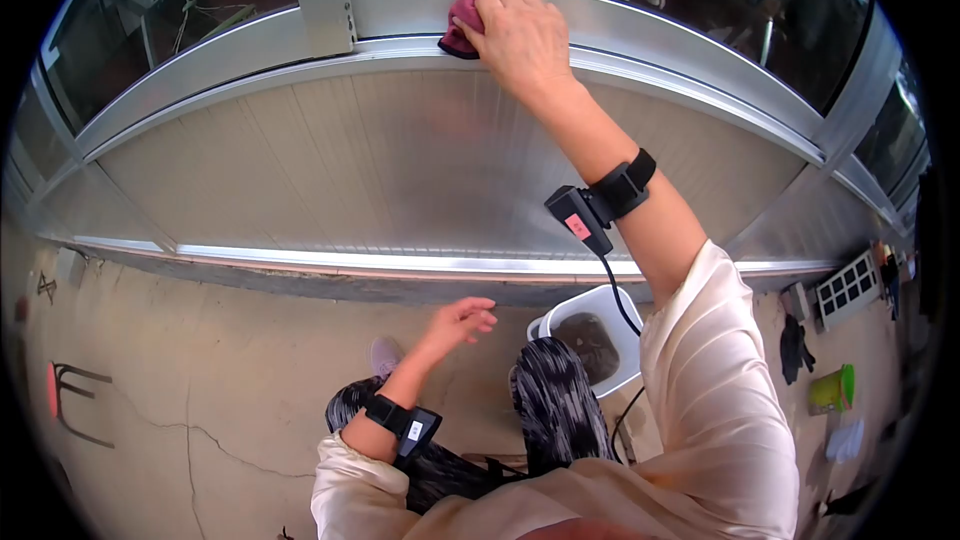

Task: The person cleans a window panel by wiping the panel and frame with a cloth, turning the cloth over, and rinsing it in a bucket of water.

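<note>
My right hand (522, 40) reaches up and presses a dark pink cloth (464, 24) against the metal window frame (400, 12), below the glass. The fingers are closed around the cloth, and part of it is hidden under them. Down at the lower middle, my left hand (462, 321) hangs in the air with its fingers apart and slightly bent, holding nothing. To the right of that hand stands a white bucket (628, 365) with murky water (588, 345) in it, beside my knee.
A ribbed metal panel (400, 155) spans the wall below the window. On the floor at the left is a red-topped stool (80, 405). At the right lie a dark glove (796, 350), a green container (832, 390) and a grey grid-patterned item (848, 290). Cables run from my right wristband.
</note>
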Tool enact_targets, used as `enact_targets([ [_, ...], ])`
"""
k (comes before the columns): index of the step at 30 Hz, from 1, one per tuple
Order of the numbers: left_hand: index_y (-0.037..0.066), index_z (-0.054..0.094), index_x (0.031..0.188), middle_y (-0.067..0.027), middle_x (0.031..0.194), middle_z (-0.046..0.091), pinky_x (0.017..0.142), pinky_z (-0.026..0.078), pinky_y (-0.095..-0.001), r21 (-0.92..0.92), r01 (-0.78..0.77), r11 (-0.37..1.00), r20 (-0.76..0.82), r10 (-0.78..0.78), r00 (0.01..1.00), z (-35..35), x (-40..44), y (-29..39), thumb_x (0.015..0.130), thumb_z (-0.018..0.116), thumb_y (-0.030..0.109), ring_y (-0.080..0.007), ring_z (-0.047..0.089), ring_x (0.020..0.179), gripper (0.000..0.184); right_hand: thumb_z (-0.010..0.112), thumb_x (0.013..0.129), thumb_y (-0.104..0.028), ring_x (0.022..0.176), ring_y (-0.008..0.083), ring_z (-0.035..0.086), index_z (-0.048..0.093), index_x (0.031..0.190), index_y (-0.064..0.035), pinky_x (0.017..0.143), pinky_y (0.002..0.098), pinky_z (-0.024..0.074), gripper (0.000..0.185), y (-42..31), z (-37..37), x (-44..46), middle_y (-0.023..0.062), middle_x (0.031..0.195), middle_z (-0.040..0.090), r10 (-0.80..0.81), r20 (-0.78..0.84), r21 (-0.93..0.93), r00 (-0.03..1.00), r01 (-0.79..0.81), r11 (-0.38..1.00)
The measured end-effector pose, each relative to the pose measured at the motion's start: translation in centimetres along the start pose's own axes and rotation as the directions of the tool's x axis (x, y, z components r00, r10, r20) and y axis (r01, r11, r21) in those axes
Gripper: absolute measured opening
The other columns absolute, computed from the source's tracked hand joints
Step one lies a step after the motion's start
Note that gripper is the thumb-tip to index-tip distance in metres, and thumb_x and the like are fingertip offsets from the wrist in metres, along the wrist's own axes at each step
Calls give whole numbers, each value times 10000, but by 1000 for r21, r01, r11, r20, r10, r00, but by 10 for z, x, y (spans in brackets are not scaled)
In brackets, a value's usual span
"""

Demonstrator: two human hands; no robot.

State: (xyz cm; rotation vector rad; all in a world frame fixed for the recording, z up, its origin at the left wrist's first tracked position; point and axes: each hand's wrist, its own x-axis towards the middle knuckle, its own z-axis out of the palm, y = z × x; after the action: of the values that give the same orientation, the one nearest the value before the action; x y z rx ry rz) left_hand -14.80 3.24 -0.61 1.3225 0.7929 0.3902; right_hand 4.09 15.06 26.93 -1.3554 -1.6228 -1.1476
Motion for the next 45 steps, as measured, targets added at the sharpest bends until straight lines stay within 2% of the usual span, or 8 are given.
enact_targets([
  [6, 86, 532, 1179, -32, 986, 629, 683, 457, -237, 3, -26, 1000, 7, 26, 1000, -2, 0, 2, 895, 512, 192, -105, 587, 865, 304, 586, 759, -229, 810, 258, 553, 591, 777, -79, 708, 376, 386, 152, -84, 44, 39, 96, 778, 603, -54, 61, 40, 997, 52, 998],
  [11, 91, 536, 1168, -38, 957, 636, 639, 468, -237, 43, -56, 997, -44, 58, 997, -13, 7, -16, 883, 486, 138, -113, 602, 834, 292, 585, 785, -270, 825, 259, 557, 586, 812, -95, 720, 383, 386, 177, -55, 32, 27, 92, 799, 604, -101, 74, 106, 992, 93, 990],
  [20, 82, 538, 1176, -20, 976, 633, 667, 450, -231, 59, -12, 998, -61, 16, 998, 4, -12, -6, 889, 515, 207, -98, 590, 851, 314, 595, 792, -303, 836, 271, 572, 580, 928, -105, 686, 396, 423, 241, 57, -25, -19, 62, 862, 611, 41, 178, -117, 983, -20, 993],
  [25, 79, 535, 1175, -20, 970, 632, 663, 449, -229, 70, -62, 996, -22, 64, 998, 11, -10, 3, 894, 509, 204, -96, 590, 853, 309, 605, 781, -257, 881, 289, 543, 579, 908, -98, 687, 401, 428, 205, 19, -4, -6, 103, 860, 591, 13, 136, -88, 991, -1, 996],
  [34, 77, 537, 1166, -25, 934, 636, 614, 457, -232, 80, -142, 987, -89, 149, 985, -1, -3, 2, 890, 488, 169, -93, 596, 809, 296, 681, 707, -209, 861, 291, 536, 595, 896, -133, 706, 371, 441, 222, -60, 20, 30, 82, 839, 575, 85, 8, 271, 996, -84, 959],
  [39, 82, 537, 1171, -20, 949, 632, 635, 457, -238, 119, -132, 984, -81, 142, 987, 1, -1, 4, 891, 487, 171, -92, 589, 828, 299, 668, 672, -134, 844, 241, 504, 641, 948, -184, 703, 354, 425, 282, -63, 35, 40, 30, 863, 542, -56, -164, 206, 985, 90, 974],
  [42, 93, 542, 1167, -18, 950, 635, 636, 464, -242, 123, -115, 986, -93, 127, 988, 1, -3, 1, 889, 494, 183, -90, 592, 829, 297, 651, 684, -123, 850, 233, 504, 666, 930, -195, 704, 349, 410, 256, -64, 27, 45, 30, 873, 544, -80, -46, 112, 996, 85, 990],
  [45, 94, 544, 1161, -21, 944, 638, 631, 473, -246, 144, -134, 980, -94, 149, 984, -2, 0, -3, 885, 502, 186, -92, 600, 817, 295, 621, 706, -117, 881, 219, 499, 688, 909, -193, 710, 347, 395, 226, -59, 14, 50, 34, 880, 550, -247, 162, 45, 955, 243, 969],
])
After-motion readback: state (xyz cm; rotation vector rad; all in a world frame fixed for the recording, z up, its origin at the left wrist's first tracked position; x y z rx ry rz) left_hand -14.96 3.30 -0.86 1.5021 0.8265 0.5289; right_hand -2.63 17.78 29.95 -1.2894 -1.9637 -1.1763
